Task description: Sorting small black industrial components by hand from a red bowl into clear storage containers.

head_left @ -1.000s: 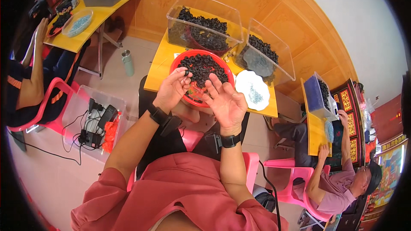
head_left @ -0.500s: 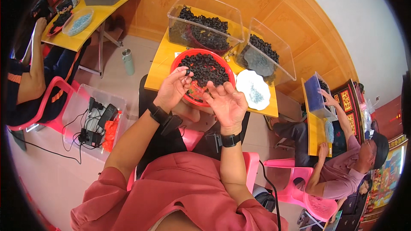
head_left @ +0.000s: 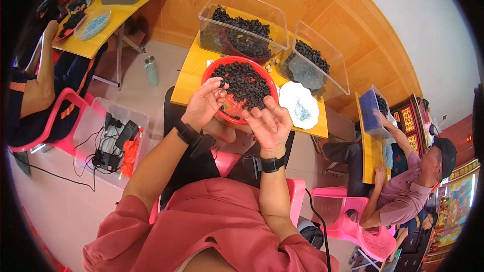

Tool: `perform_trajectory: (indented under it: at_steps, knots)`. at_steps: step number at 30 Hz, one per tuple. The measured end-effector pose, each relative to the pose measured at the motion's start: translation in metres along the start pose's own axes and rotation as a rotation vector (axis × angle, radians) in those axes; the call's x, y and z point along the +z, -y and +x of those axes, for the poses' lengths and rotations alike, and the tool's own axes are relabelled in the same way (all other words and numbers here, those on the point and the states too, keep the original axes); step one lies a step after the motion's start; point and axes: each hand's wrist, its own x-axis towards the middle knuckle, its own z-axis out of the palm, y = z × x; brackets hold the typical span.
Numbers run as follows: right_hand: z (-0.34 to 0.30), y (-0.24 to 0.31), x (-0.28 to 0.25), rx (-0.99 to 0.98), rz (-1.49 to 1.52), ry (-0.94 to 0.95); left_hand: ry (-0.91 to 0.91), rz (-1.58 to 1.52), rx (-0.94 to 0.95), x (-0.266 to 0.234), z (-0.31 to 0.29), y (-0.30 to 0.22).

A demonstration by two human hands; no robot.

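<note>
My left hand [head_left: 201, 105] pinches a small black ring-like part [head_left: 222, 84] between its fingertips, above the left side of a red bowl [head_left: 205, 73]. That bowl holds a heap of similar black parts [head_left: 244, 81]. Over the bowl's near right edge is my right hand [head_left: 269, 126], palm toward me, with curled fingers and the thumb close to the index finger. Whatever it may hold is too small to make out. Just right of the bowl, a white scalloped plate [head_left: 290, 93] carries tiny pale pieces [head_left: 302, 111].
Two clear bins, one behind the bowl [head_left: 242, 2] and one at right [head_left: 333, 63], hold more black parts on the yellow table [head_left: 186, 85]. On the floor at left are a bin of cables [head_left: 136, 116] and a green bottle [head_left: 151, 72]. Co-workers sit at tables left and right [head_left: 403, 186].
My right fingers have curled in more, while my left hand keeps its black part in nearly the same place. The co-worker at right has shifted an arm at the blue bin.
</note>
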Motion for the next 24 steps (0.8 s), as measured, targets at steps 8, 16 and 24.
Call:
perform_trajectory:
  at_steps: [8, 16, 24]
  knots:
    - [0.0002, 0.0, 0.0008, 0.019, 0.052, -0.023, -0.009, 0.009, -0.002, 0.0013, -0.0003, -0.0006]
    - [0.0008, -0.0011, 0.0034, 0.006, -0.03, -0.05, -0.013, 0.005, 0.005, 0.002, -0.0009, -0.0003]
    - [0.0023, -0.0013, 0.0092, -0.075, -0.056, -0.172, -0.007, 0.006, 0.005, 0.0018, -0.0005, -0.0002]
